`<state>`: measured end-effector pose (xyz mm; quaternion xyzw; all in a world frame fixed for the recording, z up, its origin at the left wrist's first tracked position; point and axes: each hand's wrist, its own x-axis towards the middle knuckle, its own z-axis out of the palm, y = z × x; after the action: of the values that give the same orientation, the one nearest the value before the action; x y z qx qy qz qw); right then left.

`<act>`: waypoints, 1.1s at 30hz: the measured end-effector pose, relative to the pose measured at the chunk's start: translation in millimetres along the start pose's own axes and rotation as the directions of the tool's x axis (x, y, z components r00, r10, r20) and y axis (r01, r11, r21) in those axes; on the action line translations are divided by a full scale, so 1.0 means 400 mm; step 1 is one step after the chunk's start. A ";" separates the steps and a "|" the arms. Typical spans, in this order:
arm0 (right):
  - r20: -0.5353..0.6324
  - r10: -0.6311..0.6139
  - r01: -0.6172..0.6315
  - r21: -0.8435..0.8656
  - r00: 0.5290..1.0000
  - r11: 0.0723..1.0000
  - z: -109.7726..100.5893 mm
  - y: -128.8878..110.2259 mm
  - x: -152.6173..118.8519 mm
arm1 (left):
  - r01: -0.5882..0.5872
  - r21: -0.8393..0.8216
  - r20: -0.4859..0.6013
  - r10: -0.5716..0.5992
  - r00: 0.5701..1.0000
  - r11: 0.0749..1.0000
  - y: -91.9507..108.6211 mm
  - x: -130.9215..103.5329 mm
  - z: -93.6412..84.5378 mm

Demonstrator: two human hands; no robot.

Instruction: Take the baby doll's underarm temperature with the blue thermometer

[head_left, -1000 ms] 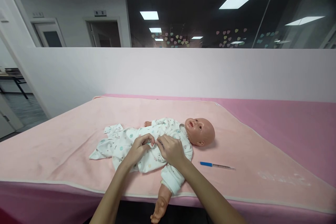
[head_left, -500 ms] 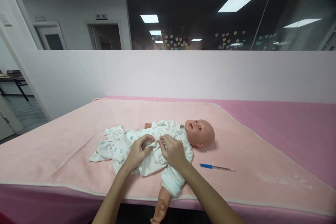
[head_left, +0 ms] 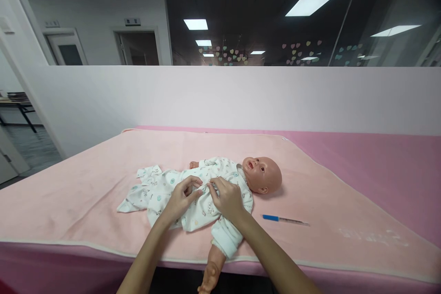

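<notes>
A baby doll (head_left: 262,175) lies on its back, its head toward the right, dressed in a white printed baby garment (head_left: 210,211). At the front of the garment my left hand (head_left: 182,198) has its fingers curled onto the cloth, thumb and forefinger close to each other. Beside it, my right hand (head_left: 227,197) pinches the cloth at the chest, its fingertips almost meeting those of the left. What exactly lies between the fingertips is too small to make out. The doll's near arm (head_left: 212,268) sticks out of its sleeve past the table's front edge.
A thermometer-like stick with a blue end (head_left: 270,217) lies right of the doll. Under both is a pink blanket (head_left: 330,202) with a pale border, over a darker pink cover (head_left: 386,170). Behind stands a white wall (head_left: 241,98) with a window above.
My left hand has shifted very slightly, its fingertips moving a little left. My right hand, the doll and the stick stay where they were.
</notes>
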<state>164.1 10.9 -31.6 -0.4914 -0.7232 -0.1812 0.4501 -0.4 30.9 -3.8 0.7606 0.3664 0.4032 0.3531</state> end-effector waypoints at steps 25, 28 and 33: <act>-0.043 -0.014 0.014 -0.013 0.999 1.000 -0.006 -0.001 0.001 | -0.030 -0.215 -0.359 -0.050 0.932 0.976 -0.019 -0.006 -0.008; -0.046 -0.022 0.021 -0.027 0.999 0.999 -0.009 -0.003 0.002 | -0.053 0.107 -0.211 0.075 0.975 0.993 0.000 -0.005 0.006; -0.081 0.038 -0.042 -0.044 0.996 0.998 -0.007 -0.001 0.005 | -0.114 0.371 -0.105 0.163 0.981 0.922 0.024 -0.002 0.025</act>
<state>164.8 9.7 -28.4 -0.5084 -0.6902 -0.2083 0.4710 10.6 23.1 -0.5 0.8080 0.4028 0.4025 0.1516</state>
